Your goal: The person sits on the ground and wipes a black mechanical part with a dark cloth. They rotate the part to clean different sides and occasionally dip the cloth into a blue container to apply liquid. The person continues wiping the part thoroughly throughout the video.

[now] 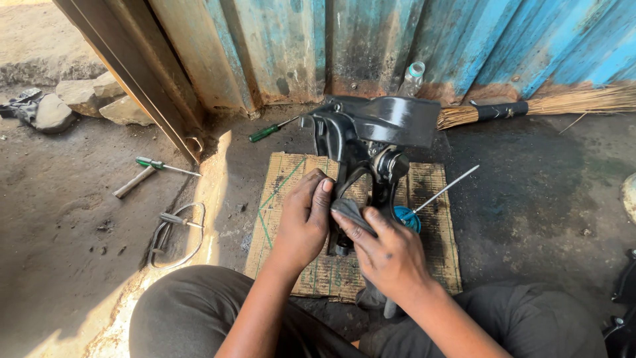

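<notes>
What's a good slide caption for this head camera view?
Left hand steadies a black metal vehicle part while right hand wipes it with a grey rag.

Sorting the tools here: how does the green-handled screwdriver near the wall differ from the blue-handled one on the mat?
The green-handled screwdriver lies on bare ground by the metal wall; the blue-handled screwdriver lies on the woven mat. The green handle is slim, the blue one fat and round. The blue one's shaft looks longer. Neither is in a hand.

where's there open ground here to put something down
Bare ground lies right of the woven mat, below the broom. More lies far left, beyond the hammer and wire loop. The mat's middle is crowded: both hands grip the black metal part, with a screwdriver beside.
</notes>
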